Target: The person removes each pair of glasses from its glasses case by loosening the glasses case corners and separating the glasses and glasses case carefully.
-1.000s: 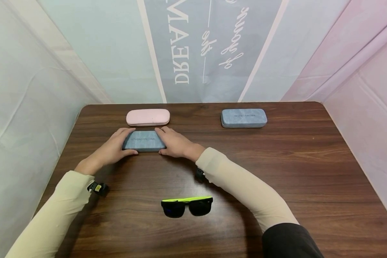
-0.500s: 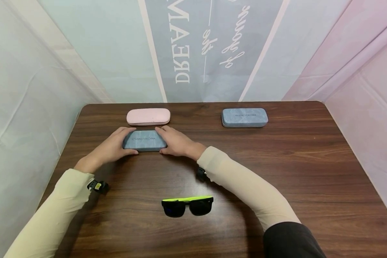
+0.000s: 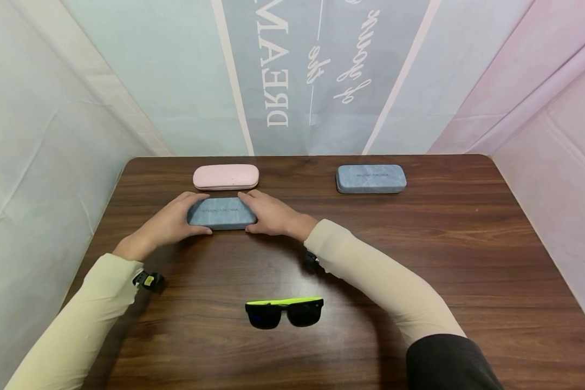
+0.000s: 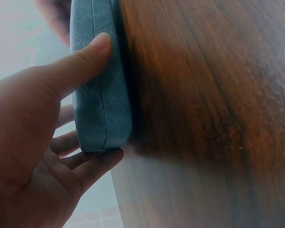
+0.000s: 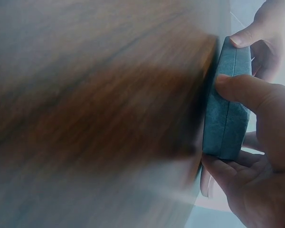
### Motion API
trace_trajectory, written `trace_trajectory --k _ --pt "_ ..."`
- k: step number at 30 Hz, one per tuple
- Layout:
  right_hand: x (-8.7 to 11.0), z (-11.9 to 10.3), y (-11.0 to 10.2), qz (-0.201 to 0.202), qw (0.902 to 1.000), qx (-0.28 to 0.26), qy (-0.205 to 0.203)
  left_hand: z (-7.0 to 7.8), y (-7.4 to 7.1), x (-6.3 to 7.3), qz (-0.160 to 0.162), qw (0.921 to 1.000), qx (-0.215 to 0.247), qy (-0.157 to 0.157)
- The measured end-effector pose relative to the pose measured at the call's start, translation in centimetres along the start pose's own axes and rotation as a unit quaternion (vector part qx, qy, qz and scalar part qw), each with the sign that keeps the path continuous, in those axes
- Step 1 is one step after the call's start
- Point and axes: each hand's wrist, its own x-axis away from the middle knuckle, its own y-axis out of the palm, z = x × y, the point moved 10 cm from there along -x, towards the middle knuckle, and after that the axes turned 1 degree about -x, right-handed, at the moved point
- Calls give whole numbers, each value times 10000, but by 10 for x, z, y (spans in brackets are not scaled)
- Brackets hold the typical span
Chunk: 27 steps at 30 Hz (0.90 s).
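Note:
A blue glasses case [image 3: 221, 213] with small lettering on its lid is held by its two ends, closed, at the left of the table. My left hand [image 3: 173, 219] grips the left end. In the left wrist view its thumb [image 4: 78, 66] lies on the near side, across the seam. The right end is gripped by my right hand [image 3: 273, 215], whose thumb [image 5: 242, 90] presses the near side in the right wrist view. Whether the case touches the table or is slightly raised, I cannot tell. Its inside is hidden.
A pink glasses case [image 3: 226, 177] lies just behind the held one. A second blue glasses case [image 3: 371, 179] lies at the back right. Black sunglasses [image 3: 285, 313] with lime-green temples lie folded near the front. Hanging cloth [image 3: 185, 81] borders the brown table [image 3: 443, 260].
Both hands and the held case have shifted very slightly to the right. The pink case, the other blue case and the sunglasses stay in place on the table.

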Motion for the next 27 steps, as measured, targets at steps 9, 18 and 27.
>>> trace_trajectory --k 9,18,27 --pt "7 3 -4 -31 9999 -119 -45 8 -1 -2 34 9999 -66 91" --pt "18 8 -4 -8 9997 -224 -112 17 3 -2 58 9998 -97 172" --pt "30 13 -10 92 9994 -283 -167 27 6 -4 158 9994 -139 285"
